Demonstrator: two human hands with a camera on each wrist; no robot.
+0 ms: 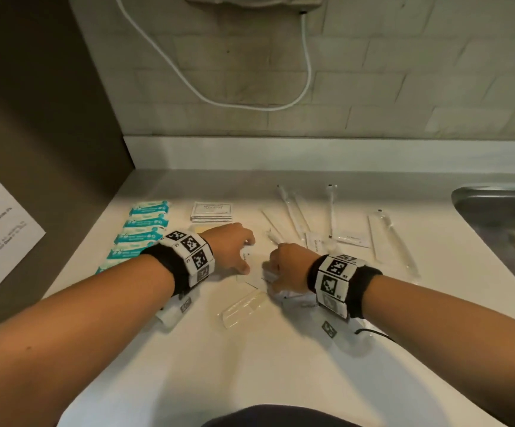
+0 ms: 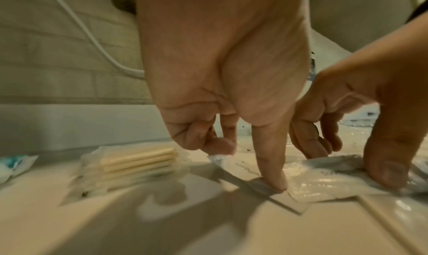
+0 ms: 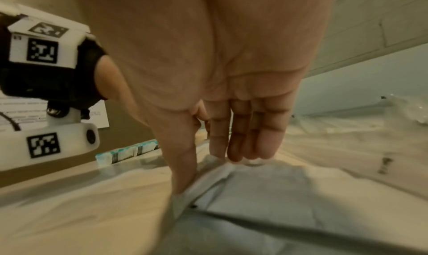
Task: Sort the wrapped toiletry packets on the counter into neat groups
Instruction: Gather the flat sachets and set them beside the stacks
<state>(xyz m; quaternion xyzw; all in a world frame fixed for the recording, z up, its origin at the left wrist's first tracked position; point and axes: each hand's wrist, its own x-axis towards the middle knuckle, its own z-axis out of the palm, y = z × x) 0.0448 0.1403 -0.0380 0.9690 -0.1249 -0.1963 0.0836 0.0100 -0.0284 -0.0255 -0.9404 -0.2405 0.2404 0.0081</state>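
A: Where do the hands lie relative to the steel sink (image 1: 496, 217)?

B: Both lie left of it, on the white counter (image 1: 250, 365). The left hand (image 1: 230, 246) pins a flat white packet (image 2: 241, 169) between thumb and curled fingers. The right hand (image 1: 290, 263), closer to the sink, grasps a crinkled clear packet (image 2: 324, 180), thumb at one edge and fingers at the other.

A: And the remaining packets?

B: Teal packets (image 1: 140, 232) form a column farthest from the sink; a square white stack (image 1: 211, 211) sits nearer; long clear sleeves (image 1: 327, 217) lie scattered just beside it.
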